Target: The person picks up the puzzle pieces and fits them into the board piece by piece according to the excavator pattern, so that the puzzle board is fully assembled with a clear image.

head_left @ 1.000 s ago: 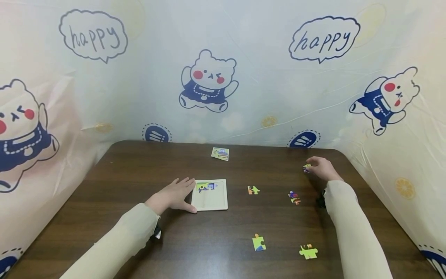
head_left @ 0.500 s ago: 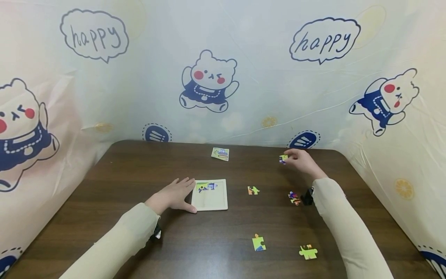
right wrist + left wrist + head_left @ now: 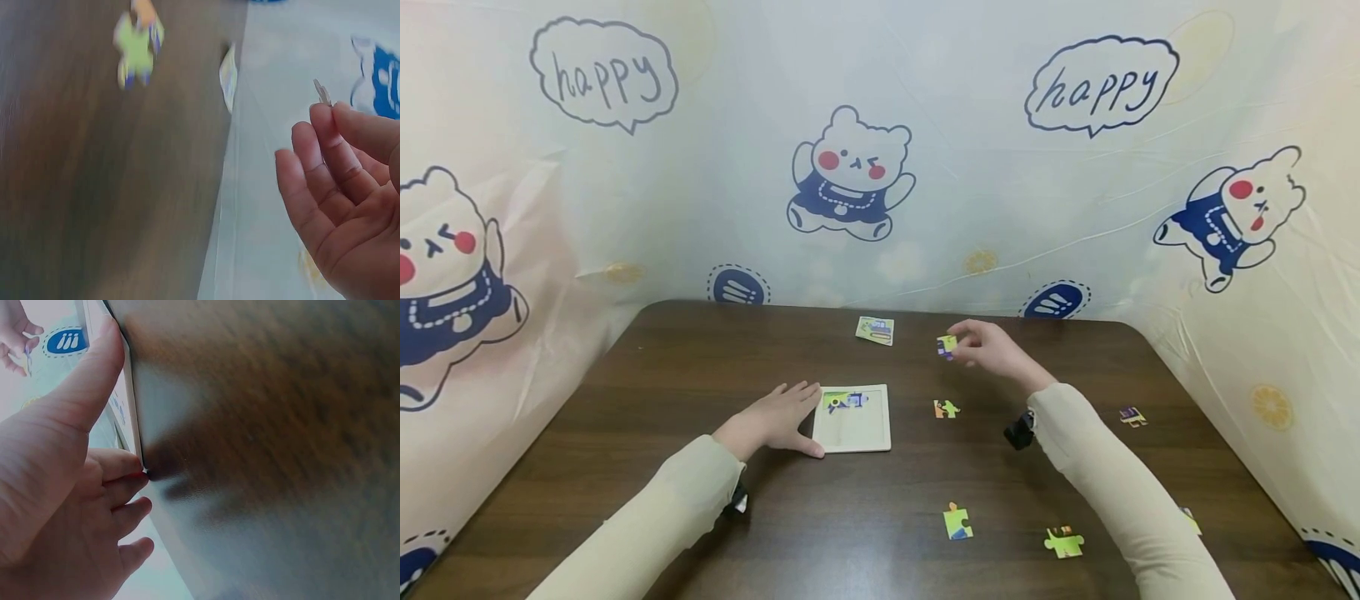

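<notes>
My right hand [image 3: 996,348] pinches a yellow-green and purple jigsaw piece [image 3: 946,346] between thumb and index finger, raised over the table's far part. In the right wrist view the pinched piece [image 3: 322,92] shows edge-on at the fingertips. My left hand [image 3: 772,422] rests with fingers spread against the left edge of a white puzzle tray [image 3: 853,437]. Inside the tray, joined pieces [image 3: 846,402] lie along the upper left. In the left wrist view, the left thumb [image 3: 94,381] touches the tray's rim.
Loose jigsaw pieces lie on the brown table [image 3: 700,358]: an orange and green one [image 3: 947,409], a green one [image 3: 957,522], another green one [image 3: 1064,542] and a purple one [image 3: 1132,417]. A picture card [image 3: 876,330] lies at the back. The right forearm [image 3: 1112,475] covers part of the table.
My right hand has carried the jigsaw piece left across the far part of the table. The left hand and the tray have stayed in place.
</notes>
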A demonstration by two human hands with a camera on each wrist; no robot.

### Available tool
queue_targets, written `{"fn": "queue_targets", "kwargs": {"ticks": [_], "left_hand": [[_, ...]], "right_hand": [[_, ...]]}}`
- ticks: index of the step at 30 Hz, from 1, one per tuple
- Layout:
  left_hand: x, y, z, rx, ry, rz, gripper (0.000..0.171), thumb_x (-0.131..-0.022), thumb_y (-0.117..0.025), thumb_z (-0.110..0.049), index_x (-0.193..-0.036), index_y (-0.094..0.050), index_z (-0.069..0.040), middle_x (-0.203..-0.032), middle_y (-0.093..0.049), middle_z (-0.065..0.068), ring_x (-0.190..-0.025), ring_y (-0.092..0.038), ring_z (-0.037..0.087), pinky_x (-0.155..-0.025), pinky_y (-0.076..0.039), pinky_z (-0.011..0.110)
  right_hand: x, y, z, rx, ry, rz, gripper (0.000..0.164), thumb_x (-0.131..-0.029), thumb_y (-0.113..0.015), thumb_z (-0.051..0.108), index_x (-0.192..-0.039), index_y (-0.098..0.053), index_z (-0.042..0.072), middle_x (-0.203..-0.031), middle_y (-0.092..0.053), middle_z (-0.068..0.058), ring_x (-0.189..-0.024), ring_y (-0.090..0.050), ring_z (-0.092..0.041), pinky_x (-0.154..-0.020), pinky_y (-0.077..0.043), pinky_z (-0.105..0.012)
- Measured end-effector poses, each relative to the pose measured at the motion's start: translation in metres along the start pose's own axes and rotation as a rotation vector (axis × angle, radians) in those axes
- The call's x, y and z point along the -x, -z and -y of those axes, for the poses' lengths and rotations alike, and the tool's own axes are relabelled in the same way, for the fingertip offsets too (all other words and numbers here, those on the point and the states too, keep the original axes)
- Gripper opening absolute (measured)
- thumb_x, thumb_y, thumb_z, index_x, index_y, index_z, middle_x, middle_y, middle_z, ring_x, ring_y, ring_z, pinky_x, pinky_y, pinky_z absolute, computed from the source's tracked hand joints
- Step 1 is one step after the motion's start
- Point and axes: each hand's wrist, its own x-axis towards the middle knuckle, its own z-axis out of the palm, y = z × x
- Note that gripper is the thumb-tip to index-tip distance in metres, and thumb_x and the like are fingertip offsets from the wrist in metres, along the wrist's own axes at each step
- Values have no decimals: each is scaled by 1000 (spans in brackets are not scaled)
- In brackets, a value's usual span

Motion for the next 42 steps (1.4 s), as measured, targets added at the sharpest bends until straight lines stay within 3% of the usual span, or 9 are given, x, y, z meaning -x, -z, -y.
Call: {"fn": "queue_targets", "kwargs": {"ticks": [7, 15, 18, 22, 31, 42], "left_hand": [[-1, 0, -1, -12, -7, -3, 100, -73, -67, -57, -141, -29, 5, -147, -23, 19, -135, -17, 35, -108, -12, 51], [-2, 1, -1, -21, -7, -3, 99, -73, -67, -57, -141, -30, 5, -147, -23, 19, -135, -17, 35, -108, -13, 51], [-2, 1, -1, -27, -8, -6, 99, -73, -67, -57, -140, -30, 5, -147, -24, 19, -135, -17, 35, -108, -13, 51], [-3, 1, -1, -40, -9, -5, 99, -73, -67, -58, -141, -30, 5, -147, -24, 19, -135, -17, 34, -108, -13, 50], [-3, -1, -1, -63, -13, -5, 99, -73, -66, -59, -141, -30, 5, -147, -24, 19, -135, -18, 34, -108, -13, 50], [-3, -1, 0, -38, -7, -11, 99, -73, -66, -59, -141, -30, 4, -147, -24, 19, -135, -17, 34, -108, -12, 50]], "right_hand": [[-6, -36, 20, -9, 0, 67, 32, -87, -63, 7, -117, -54, 3, -85, -65, -10, -86, -59, -41, -73, -51, -48], [-16, -72, 27, 142, 50, 131, 29, -83, -67, 9, -109, -56, 5, -78, -63, -1, -73, -60, -22, -63, -49, -34], [-19, -84, 27, 204, 76, 152, 28, -83, -68, 10, -107, -56, 6, -77, -62, 2, -74, -58, -13, -66, -48, -30], [-23, -97, 28, 259, 127, 186, 25, -82, -69, 11, -103, -56, 7, -76, -61, 4, -73, -56, -11, -69, -46, -30], [-30, -113, 28, 345, 107, 207, 24, -81, -71, 13, -101, -59, 7, -74, -58, 2, -66, -52, -12, -60, -43, -25], [-35, -117, 30, 443, 91, 213, 28, -80, -72, 15, -106, -62, 7, -76, -58, 3, -68, -52, -12, -61, -44, -25]]}}
